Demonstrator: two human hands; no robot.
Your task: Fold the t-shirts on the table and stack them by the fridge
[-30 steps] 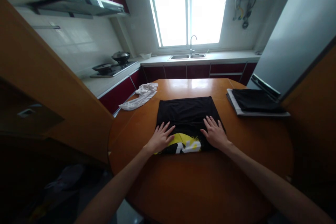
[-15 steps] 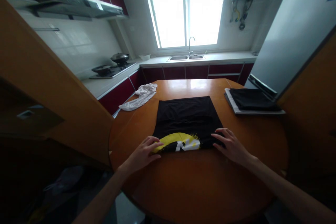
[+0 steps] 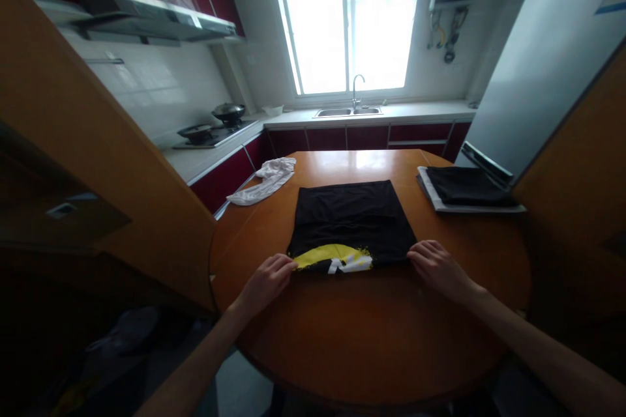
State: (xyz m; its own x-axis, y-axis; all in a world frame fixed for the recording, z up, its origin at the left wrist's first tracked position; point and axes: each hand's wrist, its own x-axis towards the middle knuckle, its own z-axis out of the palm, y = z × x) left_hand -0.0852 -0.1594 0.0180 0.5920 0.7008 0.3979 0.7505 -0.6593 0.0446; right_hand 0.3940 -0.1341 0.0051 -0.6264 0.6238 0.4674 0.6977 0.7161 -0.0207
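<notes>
A black T-shirt (image 3: 349,215) with a yellow and white print lies folded into a rough rectangle on the wooden table (image 3: 381,339). My left hand (image 3: 268,280) pinches its near left corner, beside the yellow part of the print. At the near right corner, my right hand (image 3: 440,268) is closed on the fabric, fingers pressed together. The near edge is drawn straight between both hands, and some wrinkles cross the middle of the cloth.
A crumpled white garment (image 3: 267,181) lies at the table's far left. On the far right sits a stack of folded clothes (image 3: 464,186), black on top of white. Beyond the table are a counter with a sink (image 3: 348,112) and a stove (image 3: 215,133) with pans.
Both hands have gone from resting with spread fingers on the shirt to pinching its two near corners. The near edge now sits slightly farther from me, showing less of the print.
</notes>
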